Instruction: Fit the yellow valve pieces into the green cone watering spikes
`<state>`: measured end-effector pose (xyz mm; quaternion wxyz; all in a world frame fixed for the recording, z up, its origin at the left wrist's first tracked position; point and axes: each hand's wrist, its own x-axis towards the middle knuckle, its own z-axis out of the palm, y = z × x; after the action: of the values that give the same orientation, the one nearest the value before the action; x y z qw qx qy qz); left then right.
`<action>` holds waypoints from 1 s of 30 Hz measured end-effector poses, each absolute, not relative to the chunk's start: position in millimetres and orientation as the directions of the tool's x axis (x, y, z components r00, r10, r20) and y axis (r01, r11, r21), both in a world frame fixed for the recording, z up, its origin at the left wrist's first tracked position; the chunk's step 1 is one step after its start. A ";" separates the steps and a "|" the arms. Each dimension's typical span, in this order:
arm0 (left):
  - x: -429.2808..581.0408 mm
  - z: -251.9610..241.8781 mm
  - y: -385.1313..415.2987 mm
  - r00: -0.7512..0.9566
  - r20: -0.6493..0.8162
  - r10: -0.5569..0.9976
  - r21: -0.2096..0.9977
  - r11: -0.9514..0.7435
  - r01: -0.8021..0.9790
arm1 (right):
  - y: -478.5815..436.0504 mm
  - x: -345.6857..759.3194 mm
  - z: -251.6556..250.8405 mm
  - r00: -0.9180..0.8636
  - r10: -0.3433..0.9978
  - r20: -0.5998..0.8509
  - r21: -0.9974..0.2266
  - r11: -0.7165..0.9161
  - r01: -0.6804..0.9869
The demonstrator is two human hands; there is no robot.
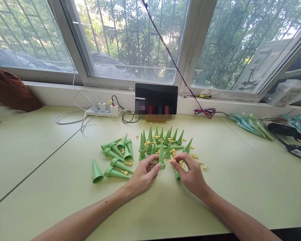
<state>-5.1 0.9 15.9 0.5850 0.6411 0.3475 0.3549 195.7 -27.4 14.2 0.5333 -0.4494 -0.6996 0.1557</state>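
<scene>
Many green plastic cones (150, 144) and small yellow pieces (193, 156) lie and stand on the pale green table (65, 187). My left hand (142, 175) has its fingers closed round the base of an upright green cone (161, 156). My right hand (189, 172) pinches a small yellow piece (172, 160) between thumb and forefinger, right beside that cone. Another green cone (176, 174) shows partly under my right palm. A separate heap of cones (116, 150) lies on its side to the left, some with yellow pieces fitted.
A dark screen (156, 100) stands at the back under the window. A white power strip (102, 111) with cables lies to its left. Teal-green cones (251, 124) and black items (288, 134) sit far right. A brown bag (10, 88) is far left.
</scene>
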 end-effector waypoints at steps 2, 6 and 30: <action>-4.9 13.2 1.8 0.516 0.052 0.855 0.996 -0.079 0.030 | -27.9 195.8 13.8 -0.041 0.796 0.604 -0.692 0.549 0.468; -4.7 10.4 2.1 0.513 0.074 0.855 0.994 -0.106 0.033 | -28.4 195.7 12.9 -0.065 0.801 0.595 -0.691 0.552 0.468; -1.4 10.9 0.0 0.494 0.007 0.869 1.000 -0.006 -0.005 | -27.6 194.0 13.6 -0.112 0.798 0.593 -0.672 0.566 0.478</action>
<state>-1.4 0.0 10.9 0.6102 0.6121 0.3533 0.3581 194.0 -27.6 13.6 0.5025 -0.4377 -0.7285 0.1592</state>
